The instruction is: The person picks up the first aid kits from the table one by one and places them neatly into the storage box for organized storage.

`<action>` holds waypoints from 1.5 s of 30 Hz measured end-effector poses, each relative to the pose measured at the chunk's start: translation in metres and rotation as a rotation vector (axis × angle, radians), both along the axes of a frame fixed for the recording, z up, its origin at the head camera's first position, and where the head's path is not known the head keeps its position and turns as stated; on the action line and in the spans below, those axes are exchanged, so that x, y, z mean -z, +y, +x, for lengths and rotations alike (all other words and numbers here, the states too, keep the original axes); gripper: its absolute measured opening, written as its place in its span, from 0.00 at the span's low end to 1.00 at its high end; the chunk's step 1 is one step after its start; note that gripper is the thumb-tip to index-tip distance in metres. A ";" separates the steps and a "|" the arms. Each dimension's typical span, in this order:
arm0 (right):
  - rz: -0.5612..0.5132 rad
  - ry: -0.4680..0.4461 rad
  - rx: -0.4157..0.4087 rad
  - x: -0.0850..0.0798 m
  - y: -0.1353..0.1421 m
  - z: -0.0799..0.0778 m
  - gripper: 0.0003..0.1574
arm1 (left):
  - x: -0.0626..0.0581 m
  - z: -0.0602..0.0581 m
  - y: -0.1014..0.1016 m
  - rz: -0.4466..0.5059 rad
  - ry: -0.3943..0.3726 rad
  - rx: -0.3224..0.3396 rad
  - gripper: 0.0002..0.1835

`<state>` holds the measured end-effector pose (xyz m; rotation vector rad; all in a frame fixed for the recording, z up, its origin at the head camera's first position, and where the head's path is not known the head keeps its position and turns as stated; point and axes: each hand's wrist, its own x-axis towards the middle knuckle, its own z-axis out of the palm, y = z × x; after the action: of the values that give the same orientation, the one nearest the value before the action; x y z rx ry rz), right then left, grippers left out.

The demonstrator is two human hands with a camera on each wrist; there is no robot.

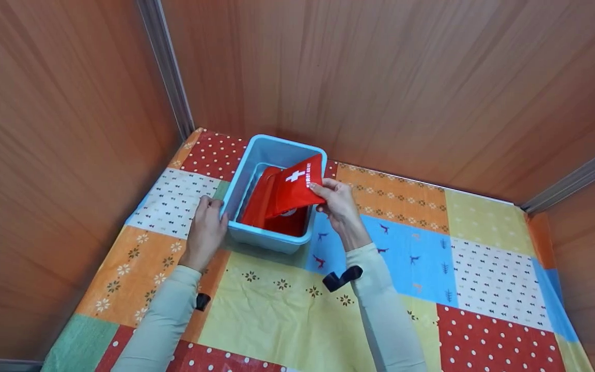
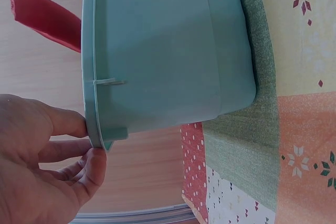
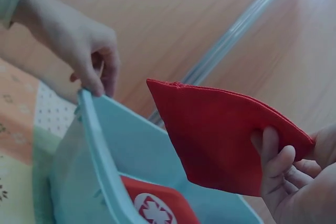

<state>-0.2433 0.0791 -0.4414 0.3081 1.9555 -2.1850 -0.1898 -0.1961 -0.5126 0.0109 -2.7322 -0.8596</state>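
A light blue plastic bin stands on the patchwork cloth. My left hand pinches its rim at the near left corner, thumb and fingertips on either side in the left wrist view. In my right hand is a flat red first aid pouch with a white cross and white lettering, gripped by one edge. It hangs tilted over the bin's opening, its plain back facing the right wrist view. Inside the bin lies another red item bearing a round white emblem with a cross; the pouch partly hides it in the head view.
The patchwork cloth covers the table. A wood-grain panel rises close behind the bin, with others at left and right. Metal strips run along the panel corners. Dark straps hang at both wrists.
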 end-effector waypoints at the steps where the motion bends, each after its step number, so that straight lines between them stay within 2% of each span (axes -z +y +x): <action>1: 0.006 -0.013 0.000 0.002 -0.001 0.000 0.15 | 0.000 0.000 0.000 -0.003 0.001 0.001 0.18; 12: 0.029 -0.052 -0.052 0.018 -0.005 0.005 0.14 | -0.002 0.001 0.002 -0.015 -0.029 -0.009 0.18; 17: 0.124 -0.033 -0.091 0.022 -0.004 0.009 0.14 | -0.003 0.002 0.001 0.001 -0.032 -0.004 0.18; 22: 0.256 -0.005 -0.140 0.024 -0.004 0.013 0.19 | -0.003 0.004 0.001 0.056 -0.040 0.006 0.19; 25: 0.340 0.000 -0.159 0.023 -0.003 0.017 0.22 | -0.003 0.004 0.000 0.053 -0.045 0.003 0.19; 30: 0.415 0.015 -0.188 0.019 -0.001 0.021 0.18 | -0.004 0.003 -0.002 0.020 -0.052 -0.012 0.19; 37: 0.483 0.034 -0.298 0.023 0.001 0.025 0.13 | -0.003 0.004 -0.003 0.009 -0.051 -0.014 0.19; 45: 0.509 0.042 -0.239 0.022 0.010 0.027 0.14 | -0.003 0.003 -0.001 0.005 -0.043 -0.015 0.19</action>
<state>-0.2158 0.0891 -0.4631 0.0899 2.4091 -1.5411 -0.1867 -0.1971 -0.5092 0.0517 -2.7655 -0.8724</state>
